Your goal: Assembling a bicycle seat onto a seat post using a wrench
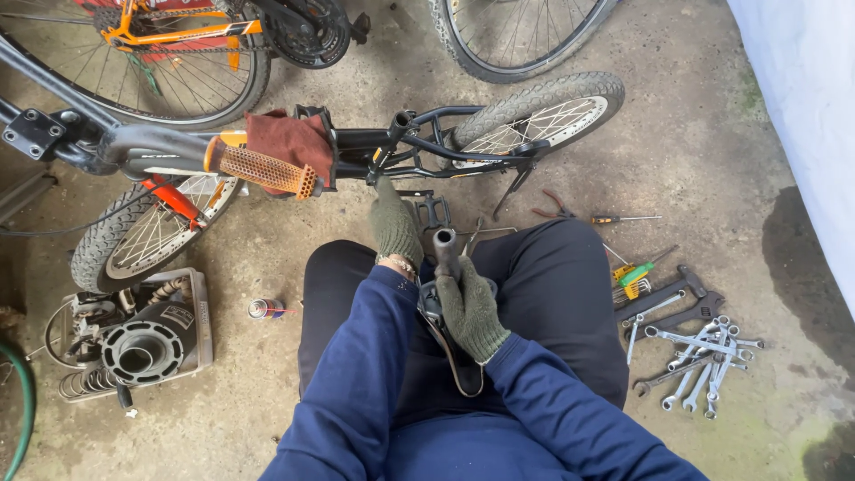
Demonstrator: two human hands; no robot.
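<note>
A: Logging item one: bicycle saddle (450, 343) on its seat post (444, 249), resting in the lap of the seated person, between the knees and above the concrete floor (712, 116).

B: Hands?

A: Both in knitted green gloves. Right hand (469, 312) closed around the lower post, just above the saddle. Left hand (394, 227) stretched forward, fingers together, toward the black frame (419, 142) of the small bicycle lying on its side; whether it pinches anything there cannot be told.

B: Handling?

A: Judged stiff and moderately heavy for its size. Post is bare metal tube, rigid, likely slick if greasy; gloves should help. Saddle shell is hard with some give in the cover. Not fragile. Best hold: around the post near the saddle clamp, as now, or under the saddle nose.

B: Orientation?

A: Assembly is inverted. Post's open end points up and away from the body, toward the bicycle; saddle hangs underneath. Saddle's long axis runs roughly toward the person, narrow end nearest the body, as far as the sleeves allow a view.

B: Surroundings?

A: Spanners (699, 361) fanned on the floor to the right, screwdriver (623, 218) beyond them, small spray can (264, 309) to the left, tray of parts (138, 343) further left, orange handlebar grip (263, 169) overhead.
</note>
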